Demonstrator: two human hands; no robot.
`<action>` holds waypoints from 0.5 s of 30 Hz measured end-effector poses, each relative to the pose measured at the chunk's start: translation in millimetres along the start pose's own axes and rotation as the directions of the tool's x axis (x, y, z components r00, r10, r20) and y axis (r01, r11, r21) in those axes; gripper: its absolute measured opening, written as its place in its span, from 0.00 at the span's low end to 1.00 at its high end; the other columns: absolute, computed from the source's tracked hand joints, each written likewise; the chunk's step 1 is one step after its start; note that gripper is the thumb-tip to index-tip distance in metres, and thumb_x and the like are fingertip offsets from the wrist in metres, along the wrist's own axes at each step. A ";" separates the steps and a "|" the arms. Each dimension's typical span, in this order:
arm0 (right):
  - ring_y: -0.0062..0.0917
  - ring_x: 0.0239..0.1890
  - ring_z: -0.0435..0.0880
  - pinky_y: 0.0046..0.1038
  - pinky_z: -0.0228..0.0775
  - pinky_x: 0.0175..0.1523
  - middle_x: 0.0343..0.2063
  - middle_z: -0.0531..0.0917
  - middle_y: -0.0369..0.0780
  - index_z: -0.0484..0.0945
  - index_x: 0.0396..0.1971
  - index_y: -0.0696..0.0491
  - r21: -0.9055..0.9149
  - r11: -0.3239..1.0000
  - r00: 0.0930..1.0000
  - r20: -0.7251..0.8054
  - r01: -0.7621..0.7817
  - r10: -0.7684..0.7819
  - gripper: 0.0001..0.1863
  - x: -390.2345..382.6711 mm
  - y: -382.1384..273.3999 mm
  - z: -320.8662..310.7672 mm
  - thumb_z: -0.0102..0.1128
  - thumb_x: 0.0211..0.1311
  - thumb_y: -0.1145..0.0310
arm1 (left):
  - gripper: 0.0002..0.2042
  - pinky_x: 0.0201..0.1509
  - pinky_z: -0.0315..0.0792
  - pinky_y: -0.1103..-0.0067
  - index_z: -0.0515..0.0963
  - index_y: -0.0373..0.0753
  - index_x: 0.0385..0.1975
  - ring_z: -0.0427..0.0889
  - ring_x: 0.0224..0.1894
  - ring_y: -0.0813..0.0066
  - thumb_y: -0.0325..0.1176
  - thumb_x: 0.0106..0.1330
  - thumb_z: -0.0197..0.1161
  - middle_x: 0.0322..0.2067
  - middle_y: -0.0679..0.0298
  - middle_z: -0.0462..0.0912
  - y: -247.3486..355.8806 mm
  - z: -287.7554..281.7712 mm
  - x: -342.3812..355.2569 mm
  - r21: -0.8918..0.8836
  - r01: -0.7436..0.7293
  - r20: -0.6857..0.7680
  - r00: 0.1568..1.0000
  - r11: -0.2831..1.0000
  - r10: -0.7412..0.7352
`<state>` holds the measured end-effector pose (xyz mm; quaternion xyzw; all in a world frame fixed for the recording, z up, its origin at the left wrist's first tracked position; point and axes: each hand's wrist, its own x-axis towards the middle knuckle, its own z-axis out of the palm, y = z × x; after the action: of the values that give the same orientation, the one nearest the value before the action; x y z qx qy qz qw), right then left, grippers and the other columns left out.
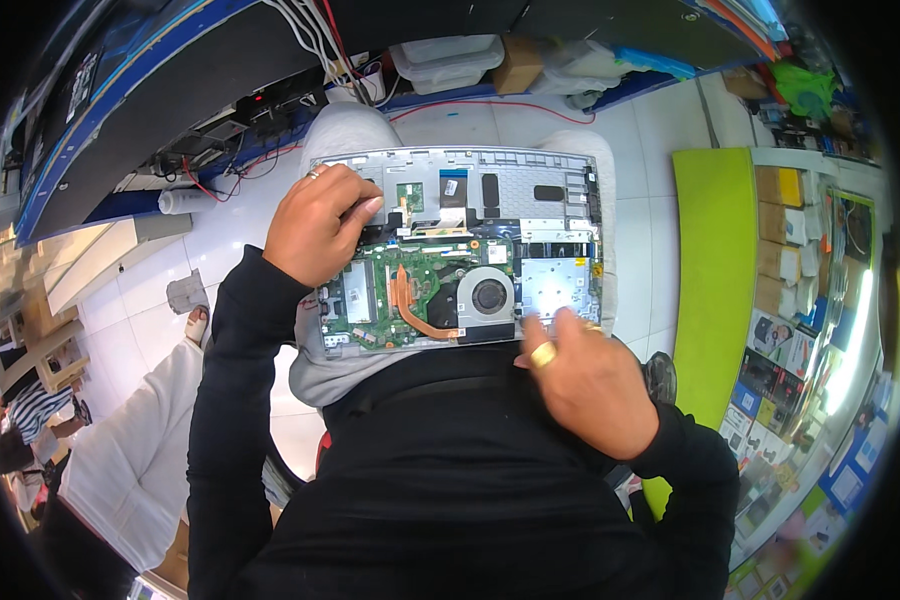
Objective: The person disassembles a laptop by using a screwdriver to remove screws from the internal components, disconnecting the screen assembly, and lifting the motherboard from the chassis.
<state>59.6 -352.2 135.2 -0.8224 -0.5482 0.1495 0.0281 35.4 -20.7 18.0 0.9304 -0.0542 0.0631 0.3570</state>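
Observation:
An opened laptop (430, 280) rests across my lap with its innards exposed: a green board (425, 270), a copper heat pipe (402, 300), a round fan (488, 294) and a silver plate (555, 280) at the right. My left hand (322, 222), wearing a ring, is curled on the upper left part of the laptop, gripping it. At the lower right, my right hand (585, 385), also ringed, has blurred fingertips over or on the silver plate; whether anything is in them I cannot tell.
A dark counter (110, 130) with cables and plastic bins (445, 60) spans the front and left. A bright green bench (710, 330) and display shelves (780, 250) with boxes stand right. Another person's white-trousered leg (130, 450) is at lower left, on the tiled floor (640, 240).

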 end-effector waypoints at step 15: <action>0.36 0.26 0.84 0.37 0.76 0.29 0.33 0.75 0.44 0.78 0.39 0.57 0.113 0.945 0.949 0.110 -0.307 0.295 0.05 -8.9 12.9 5.6 0.61 0.68 0.72 | 0.04 0.48 0.74 0.66 0.84 0.33 0.39 0.82 0.41 0.55 0.26 0.70 0.66 0.37 0.56 0.84 0.4 -2.1 -1.0 0.006 0.028 0.036 0.999 1.000 -0.029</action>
<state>66.4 -366.0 129.1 -0.8851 -0.4062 0.2249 0.0329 34.1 -19.5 19.7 0.9330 -0.0472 0.0413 0.3543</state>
